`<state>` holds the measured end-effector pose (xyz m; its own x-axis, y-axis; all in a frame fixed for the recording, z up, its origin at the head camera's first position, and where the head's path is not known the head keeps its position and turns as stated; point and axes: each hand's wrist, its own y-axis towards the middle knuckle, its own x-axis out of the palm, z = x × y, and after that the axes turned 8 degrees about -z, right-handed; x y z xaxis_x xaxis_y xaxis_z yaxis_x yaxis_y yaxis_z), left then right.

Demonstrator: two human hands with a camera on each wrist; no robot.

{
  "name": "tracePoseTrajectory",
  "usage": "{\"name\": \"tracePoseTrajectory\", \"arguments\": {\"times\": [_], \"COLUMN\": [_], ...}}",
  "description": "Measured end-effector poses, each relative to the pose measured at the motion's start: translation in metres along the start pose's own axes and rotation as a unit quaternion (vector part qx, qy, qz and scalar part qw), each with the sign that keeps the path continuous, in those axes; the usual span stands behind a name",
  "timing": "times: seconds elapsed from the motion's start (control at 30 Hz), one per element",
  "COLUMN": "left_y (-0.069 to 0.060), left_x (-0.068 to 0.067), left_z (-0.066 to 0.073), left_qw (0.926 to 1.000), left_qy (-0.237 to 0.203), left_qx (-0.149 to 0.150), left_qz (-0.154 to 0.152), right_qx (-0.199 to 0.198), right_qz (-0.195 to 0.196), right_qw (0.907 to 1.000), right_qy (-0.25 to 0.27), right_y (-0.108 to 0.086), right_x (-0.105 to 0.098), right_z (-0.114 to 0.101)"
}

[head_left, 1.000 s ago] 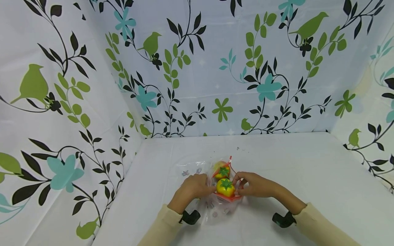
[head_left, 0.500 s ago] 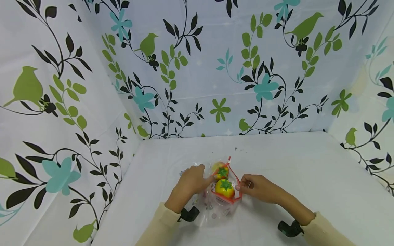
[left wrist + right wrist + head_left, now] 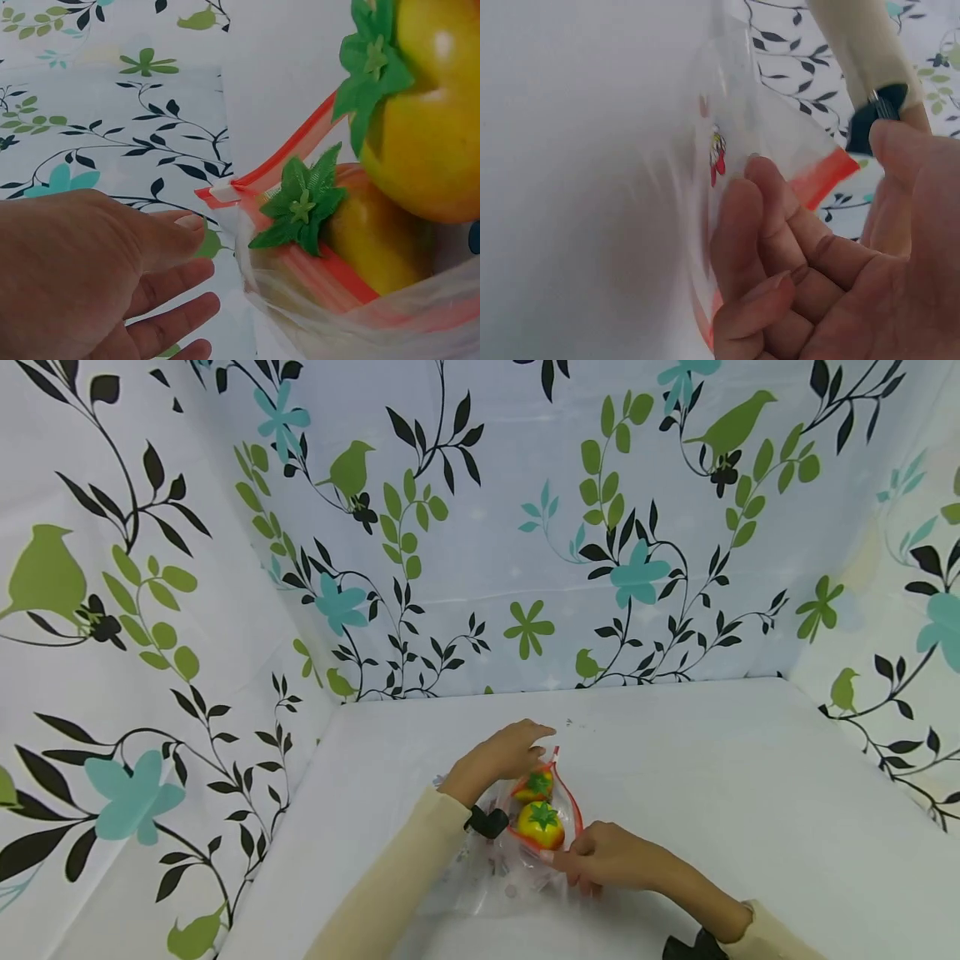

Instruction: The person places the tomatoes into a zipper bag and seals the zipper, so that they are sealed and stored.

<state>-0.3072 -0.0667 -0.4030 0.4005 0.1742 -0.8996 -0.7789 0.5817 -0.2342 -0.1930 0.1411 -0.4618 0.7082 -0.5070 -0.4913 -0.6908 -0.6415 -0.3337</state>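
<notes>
A clear plastic bag with a red zip edge (image 3: 575, 806) lies open on the table. Inside are two yellow-orange toy fruits with green leaf tops, the nearer one (image 3: 542, 827) and the farther one (image 3: 534, 787). My left hand (image 3: 504, 757) hovers over the bag's far end, its fingers spread; in the left wrist view the hand (image 3: 112, 277) is beside the white slider (image 3: 223, 192), apart from it. At the near right corner, my right hand (image 3: 618, 857) touches the bag; the right wrist view shows its bent fingers (image 3: 739, 225) against the plastic, thumb apart from them.
More clear plastic (image 3: 472, 885) spreads on the white table (image 3: 712, 760) left of and in front of the fruits. Patterned cloth (image 3: 480, 527) hangs behind the table and along both sides. Each wrist wears a dark strap-on camera (image 3: 487, 822).
My left hand has moved away from me, from beside the fruits to the bag's far end. My right hand has come lower, toward the near corner. The zip edge has spread wider.
</notes>
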Motion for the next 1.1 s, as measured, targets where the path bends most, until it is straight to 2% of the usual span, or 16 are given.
{"name": "tracePoseTrajectory", "arguments": {"times": [0.13, 0.23, 0.53, 0.7, 0.83, 1.1], "left_y": [0.005, 0.004, -0.006, -0.017, -0.03, -0.059], "left_x": [-0.001, 0.0, -0.001, -0.003, -0.003, -0.001], "left_z": [-0.002, -0.004, -0.02, -0.039, -0.054, -0.076], "left_qw": [0.9998, 0.9996, 0.9996, 0.9987, 0.9976, 0.9922], "left_qy": [0.002, -0.005, -0.015, -0.015, -0.033, -0.083], "left_qx": [0.001, 0.005, 0.012, 0.024, 0.025, 0.033], "left_qz": [-0.022, -0.026, 0.02, 0.042, 0.055, 0.087], "right_qx": [-0.029, -0.043, -0.046, -0.055, -0.064, -0.085], "right_qz": [0.009, 0.017, 0.025, 0.025, 0.033, 0.107], "right_qw": [0.9995, 0.9989, 0.9985, 0.9979, 0.9968, 0.9861], "right_qy": [0.001, 0.0, -0.015, -0.021, -0.036, -0.095], "right_y": [0.002, 0.002, -0.005, -0.011, -0.02, -0.031], "right_x": [0.008, 0.01, 0.004, -0.005, -0.014, -0.032], "right_z": [-0.002, -0.002, 0.0, 0.007, 0.012, 0.015]}}
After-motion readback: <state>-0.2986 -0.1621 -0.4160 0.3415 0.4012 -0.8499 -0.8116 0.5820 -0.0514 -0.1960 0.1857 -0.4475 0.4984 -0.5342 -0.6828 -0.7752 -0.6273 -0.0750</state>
